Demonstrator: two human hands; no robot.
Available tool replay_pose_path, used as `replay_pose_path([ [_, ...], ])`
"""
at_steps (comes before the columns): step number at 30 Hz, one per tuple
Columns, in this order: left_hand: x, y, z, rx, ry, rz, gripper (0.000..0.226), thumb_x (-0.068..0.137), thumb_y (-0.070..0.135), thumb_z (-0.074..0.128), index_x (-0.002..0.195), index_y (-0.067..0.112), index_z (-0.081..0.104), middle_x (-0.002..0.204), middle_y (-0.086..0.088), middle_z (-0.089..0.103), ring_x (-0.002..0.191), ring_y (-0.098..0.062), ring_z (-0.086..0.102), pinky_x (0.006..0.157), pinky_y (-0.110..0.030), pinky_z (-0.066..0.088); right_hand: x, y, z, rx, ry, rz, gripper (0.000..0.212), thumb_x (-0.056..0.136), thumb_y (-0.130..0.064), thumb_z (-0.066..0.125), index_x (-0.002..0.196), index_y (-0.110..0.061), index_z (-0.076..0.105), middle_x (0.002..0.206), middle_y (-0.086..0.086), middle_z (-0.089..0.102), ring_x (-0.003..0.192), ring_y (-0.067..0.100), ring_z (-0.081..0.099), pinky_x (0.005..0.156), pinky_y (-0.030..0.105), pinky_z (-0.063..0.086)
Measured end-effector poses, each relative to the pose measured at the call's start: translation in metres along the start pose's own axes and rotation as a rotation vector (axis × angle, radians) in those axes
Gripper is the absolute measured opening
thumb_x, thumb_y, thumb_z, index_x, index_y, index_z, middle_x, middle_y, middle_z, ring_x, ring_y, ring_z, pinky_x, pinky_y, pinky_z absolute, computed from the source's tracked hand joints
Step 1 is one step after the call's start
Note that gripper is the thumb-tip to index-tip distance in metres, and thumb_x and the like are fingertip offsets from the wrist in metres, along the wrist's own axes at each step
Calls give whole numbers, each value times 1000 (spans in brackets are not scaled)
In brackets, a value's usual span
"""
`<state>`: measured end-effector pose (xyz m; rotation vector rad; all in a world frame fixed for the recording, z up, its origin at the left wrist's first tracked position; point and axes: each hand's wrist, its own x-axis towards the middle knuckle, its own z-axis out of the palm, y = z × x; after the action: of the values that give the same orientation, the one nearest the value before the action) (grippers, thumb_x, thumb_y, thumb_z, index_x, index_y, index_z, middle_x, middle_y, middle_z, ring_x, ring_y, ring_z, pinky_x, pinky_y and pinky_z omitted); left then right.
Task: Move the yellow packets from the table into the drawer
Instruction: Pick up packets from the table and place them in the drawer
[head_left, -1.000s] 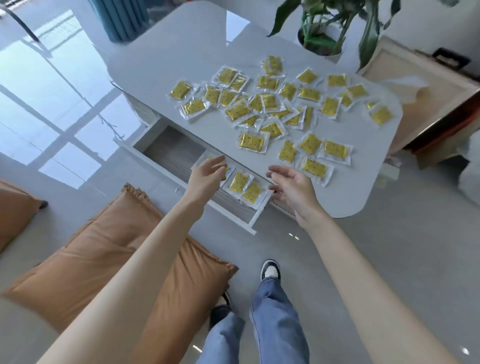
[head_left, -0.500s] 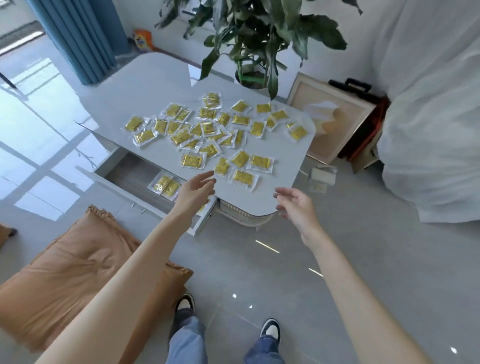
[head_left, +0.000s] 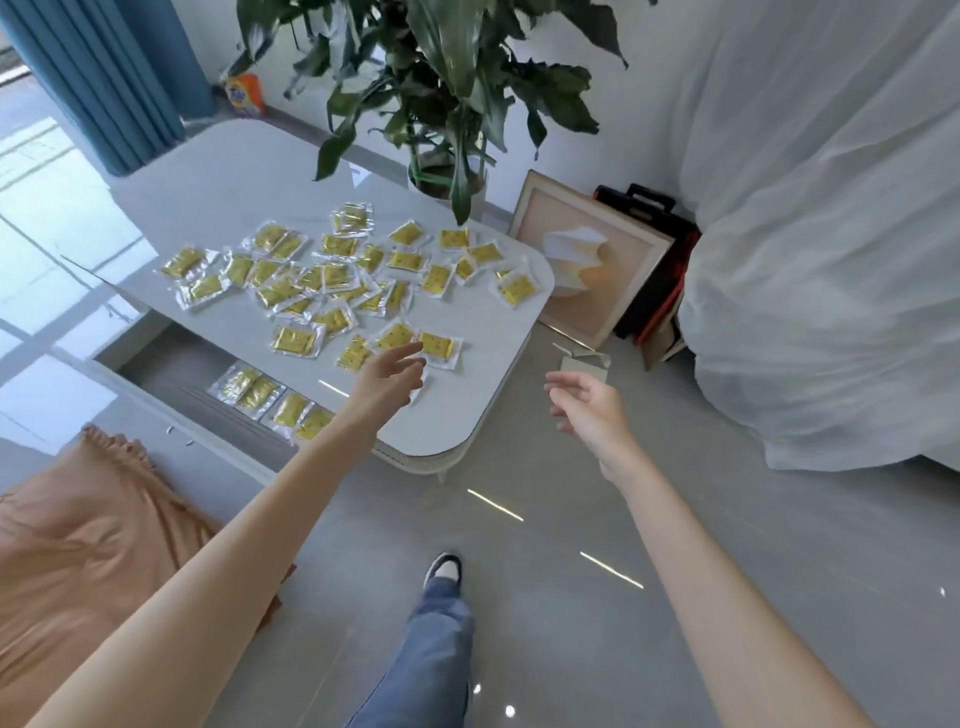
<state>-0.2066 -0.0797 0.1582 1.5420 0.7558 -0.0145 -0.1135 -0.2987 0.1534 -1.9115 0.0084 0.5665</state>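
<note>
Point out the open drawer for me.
In the head view, the drawer sits left of centre, pulled out from under the table at its left edge, between it and the orange cushion, with a few yellow packets lying inside.

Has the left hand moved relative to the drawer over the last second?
Yes. The left hand has left the open drawer and moved right, over the table edge, fingers extended toward the nearest yellow packets.
</note>
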Motion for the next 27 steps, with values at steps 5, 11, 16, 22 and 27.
replay_pose_path([
  [5, 61, 11, 31, -16, 28, -14, 35, 97, 17, 47, 131, 22, 53, 121, -1, 60, 97, -16, 59, 86, -28, 46, 73, -4, -19, -97, -28, -23, 18, 92, -16, 55, 89, -33, 63, 103, -4, 67, 82, 12, 60, 78, 33, 51],
  [11, 155, 34, 64, -45, 33, -77, 39, 96, 12, 44, 134, 20, 49, 123, -1, 59, 99, -17, 58, 86, -29, 46, 180, -20, -27, -216, -90, 11, 17, 88, -20, 57, 89, -35, 64, 100, -10, 66, 97, 14, 62, 90, 39, 50],
  [16, 223, 51, 81, -70, 67, -159, 40, 96, 13, 44, 135, 18, 49, 123, -2, 60, 93, -17, 58, 75, -21, 47, 262, -42, -32, -291, -171, 31, 19, 90, -13, 55, 100, -26, 64, 96, -12, 64, 95, 13, 61, 82, 31, 49],
  [22, 289, 50, 92, -121, 158, -237, 38, 96, 14, 45, 134, 16, 50, 121, -5, 62, 94, -19, 59, 80, -25, 45, 364, -57, -19, -482, -271, -14, 24, 91, -14, 55, 113, -21, 60, 109, -7, 62, 94, 12, 58, 76, 26, 47],
  [27, 340, 27, 103, -142, 241, -289, 39, 96, 15, 45, 134, 16, 49, 123, -6, 62, 96, -20, 59, 86, -28, 45, 446, -52, 4, -725, -436, -78, 35, 90, -12, 54, 124, -21, 54, 122, -7, 57, 93, 14, 56, 87, 35, 47],
])
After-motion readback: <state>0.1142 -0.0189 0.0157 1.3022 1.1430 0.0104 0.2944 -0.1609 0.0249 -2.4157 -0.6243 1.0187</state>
